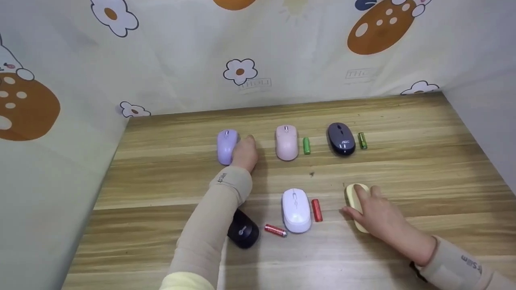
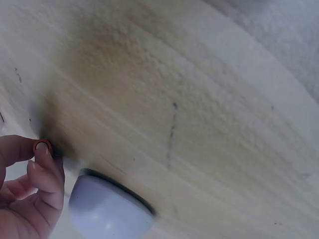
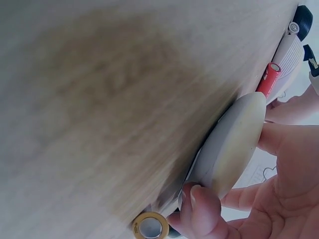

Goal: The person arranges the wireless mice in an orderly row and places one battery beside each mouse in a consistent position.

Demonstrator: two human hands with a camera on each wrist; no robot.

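Observation:
My left hand (image 1: 245, 154) is beside the lavender mouse (image 1: 226, 146) at the back left. In the left wrist view, its thumb and fingers pinch a small battery (image 2: 43, 146) seen end-on, with a reddish rim; the fingers hide most of it. At the front right, my right hand (image 1: 385, 213) grips a pale yellow mouse (image 1: 354, 203), thumb on one side and fingers on the other. In the right wrist view, a gold-rimmed battery (image 3: 150, 226) is by those fingertips; whether they touch it I cannot tell.
A pink mouse (image 1: 286, 143) with a green battery (image 1: 306, 146) and a dark AOC mouse (image 1: 341, 139) with a green-gold battery (image 1: 363, 141) stand behind. In front are a white mouse (image 1: 296, 211), red batteries (image 1: 317, 210) and a black mouse (image 1: 244, 232) partly under the left forearm.

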